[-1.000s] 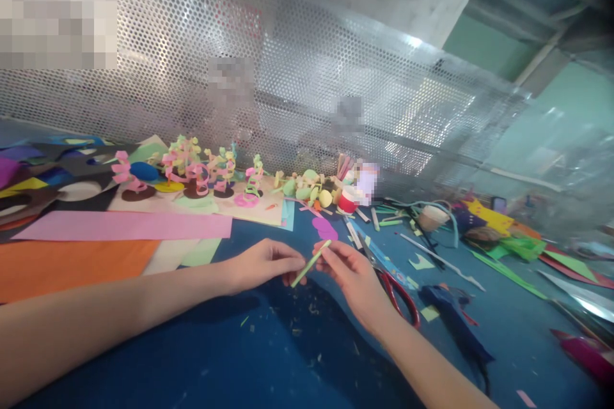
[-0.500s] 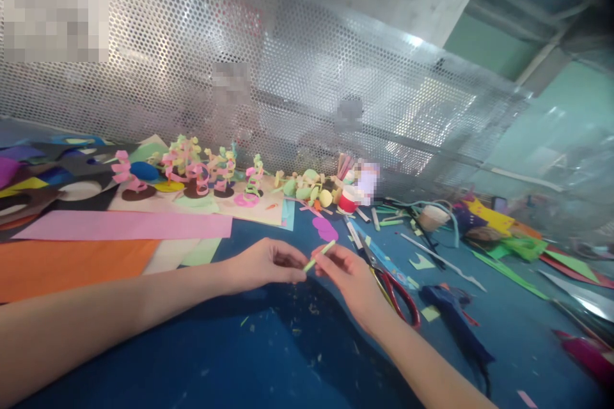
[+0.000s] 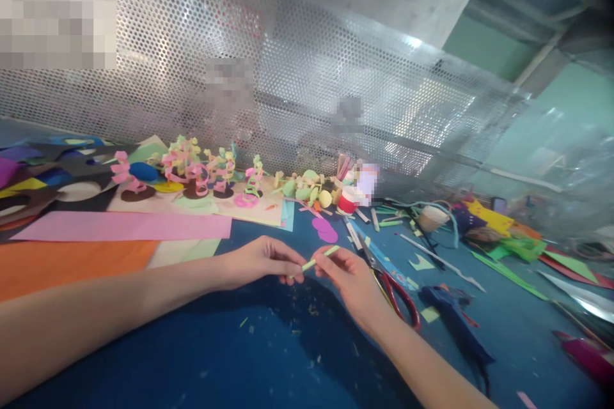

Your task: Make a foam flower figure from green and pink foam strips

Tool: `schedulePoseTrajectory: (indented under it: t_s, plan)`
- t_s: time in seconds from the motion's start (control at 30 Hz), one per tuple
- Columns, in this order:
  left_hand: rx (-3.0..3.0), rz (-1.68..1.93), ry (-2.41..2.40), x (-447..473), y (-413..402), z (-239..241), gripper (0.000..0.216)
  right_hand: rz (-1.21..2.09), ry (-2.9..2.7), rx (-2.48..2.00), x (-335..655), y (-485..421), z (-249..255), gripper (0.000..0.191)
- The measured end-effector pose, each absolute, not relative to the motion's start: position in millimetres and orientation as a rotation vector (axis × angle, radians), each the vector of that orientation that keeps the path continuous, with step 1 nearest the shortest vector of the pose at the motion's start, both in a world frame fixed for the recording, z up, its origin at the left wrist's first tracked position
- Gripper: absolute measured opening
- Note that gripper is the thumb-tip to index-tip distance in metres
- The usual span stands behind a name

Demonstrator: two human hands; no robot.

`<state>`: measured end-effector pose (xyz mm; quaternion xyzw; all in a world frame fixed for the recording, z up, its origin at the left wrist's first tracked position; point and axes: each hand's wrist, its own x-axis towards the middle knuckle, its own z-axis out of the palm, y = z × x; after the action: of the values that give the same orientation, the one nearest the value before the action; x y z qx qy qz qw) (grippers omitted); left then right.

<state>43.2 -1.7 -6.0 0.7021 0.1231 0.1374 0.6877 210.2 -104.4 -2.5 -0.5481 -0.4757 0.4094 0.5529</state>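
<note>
green strip (image 3: 309, 264), pale and slim, at the centre of the frame, slanting between the two hands of the person i watch. left hand (image 3: 271, 262): thumb and fingers pinching the strip's lower end. right hand (image 3: 348, 276): thumb and fingers pinching it farther up, with the upper tip jutting out past the thumb. both hands are above a blue table (image 3: 230, 358) strewn with scraps (image 3: 430, 314). right of centre, just beside the right hand, scissors (image 3: 405, 302) with red handles; farther toward the lower right, a dark blue glue gun (image 3: 455, 319). above the hands, overlapping purple ovals (image 3: 325, 230) and, higher, a red-and-white pot (image 3: 346, 204). at the left of the frame, a pink sheet (image 3: 125, 225) lying beyond an orange sheet (image 3: 71, 265). left of centre, at mid-height, a row of curled paper shapes (image 3: 196, 172) on round bases, in front of a perforated metal screen (image 3: 307, 57).
</note>
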Motion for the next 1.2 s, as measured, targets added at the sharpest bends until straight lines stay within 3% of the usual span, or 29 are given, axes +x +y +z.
schedulePoseTrajectory:
  t_s: [0.4, 0.77, 1.2]
  plan:
    - [1.563, 0.441, 0.334, 49, -4, -14, 0.023, 0.86, -1.012, -1.334, 208, -103, -6, 0.025]
    - [1.39, 0.33, 0.337, 46, -1, -9, 0.027, 0.899, -0.977, -1.291, 210, -102, -5, 0.023]
    - [1.666, 0.466, 0.432, 49, -6, -17, 0.024, 0.865, -0.918, -1.305, 211, -100, -4, 0.023]
